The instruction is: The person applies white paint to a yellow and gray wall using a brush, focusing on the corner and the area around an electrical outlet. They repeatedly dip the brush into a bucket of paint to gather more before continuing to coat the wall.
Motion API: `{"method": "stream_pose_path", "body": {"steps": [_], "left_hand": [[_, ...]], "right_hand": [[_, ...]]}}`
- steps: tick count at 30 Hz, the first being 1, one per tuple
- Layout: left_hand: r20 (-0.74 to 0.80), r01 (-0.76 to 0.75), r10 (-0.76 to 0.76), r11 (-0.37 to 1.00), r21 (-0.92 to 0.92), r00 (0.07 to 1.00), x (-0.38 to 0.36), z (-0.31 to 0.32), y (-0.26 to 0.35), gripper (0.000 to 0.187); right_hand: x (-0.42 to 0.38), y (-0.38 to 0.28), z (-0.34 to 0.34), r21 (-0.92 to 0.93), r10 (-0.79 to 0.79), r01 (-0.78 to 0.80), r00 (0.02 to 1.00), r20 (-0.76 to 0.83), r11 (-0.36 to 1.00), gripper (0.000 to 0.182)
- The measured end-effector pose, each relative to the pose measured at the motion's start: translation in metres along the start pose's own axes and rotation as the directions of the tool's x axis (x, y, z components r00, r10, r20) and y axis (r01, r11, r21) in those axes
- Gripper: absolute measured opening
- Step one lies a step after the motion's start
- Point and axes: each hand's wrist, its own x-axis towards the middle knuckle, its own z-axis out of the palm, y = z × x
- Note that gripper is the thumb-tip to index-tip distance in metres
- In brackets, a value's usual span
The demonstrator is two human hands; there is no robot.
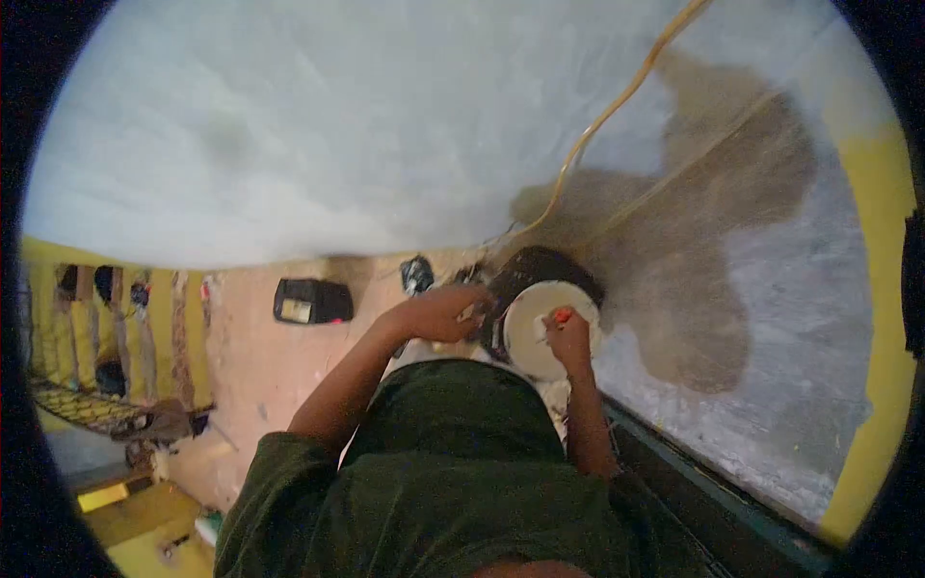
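My right hand (570,343) is closed round a small tool with an orange handle (563,315), held over the round white bucket (525,310). Pale material fills the bucket's round opening, and the tool's working end is too small to make out. To the left, my left hand (445,314) has its fingers curled in beside a dark round tub (540,262), which stands behind the white bucket. I cannot tell what, if anything, the left fingers hold.
A grey-white wall (337,125) with a brown damp-looking patch (694,318) rises ahead. A yellow cable (617,104) hangs down it. On the floor are a black case (313,301) and a dark plastic bag (416,275). A dark ledge (694,491) runs along the right.
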Motion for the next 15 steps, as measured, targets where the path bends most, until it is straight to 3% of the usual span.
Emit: {"method": "stream_pose_path", "body": {"steps": [2,6,8,9,10,12,15], "left_hand": [[-0.017,0.003,-0.003,1.000,0.014,1.000,0.002,0.002,0.005,0.036],[-0.005,0.054,-0.054,0.998,-0.013,0.999,0.016,0.019,0.007,0.036],[-0.034,-0.029,0.030,0.999,0.031,0.999,0.021,0.031,0.004,0.034],[-0.035,-0.012,0.013,1.000,0.025,0.999,0.020,0.035,0.008,0.034],[-0.026,0.012,-0.012,1.000,0.002,1.000,0.019,0.037,0.014,0.034],[-0.019,0.046,-0.046,0.999,-0.024,0.999,0.018,0.040,0.021,0.034],[0.008,0.066,-0.066,0.997,-0.032,0.998,0.016,0.043,0.026,0.035]], "right_hand": [[0.010,0.020,0.009,-0.224,-0.223,0.207,0.974,-0.050,0.952,0.016],[0.021,0.038,0.014,-0.222,-0.219,0.220,0.975,0.032,0.950,0.018],[0.030,0.056,0.019,-0.528,-0.339,0.261,0.939,-0.054,0.808,0.013],[0.037,0.051,0.015,-0.444,-0.143,0.139,0.989,0.026,0.885,0.008],[0.042,0.052,0.016,-0.441,-0.141,0.145,0.989,0.042,0.886,0.008],[0.047,0.055,0.019,-0.527,-0.037,0.007,0.998,-0.048,0.850,0.014],[0.068,0.098,0.028,-0.496,-0.002,-0.041,0.996,-0.087,0.868,0.016]]}}
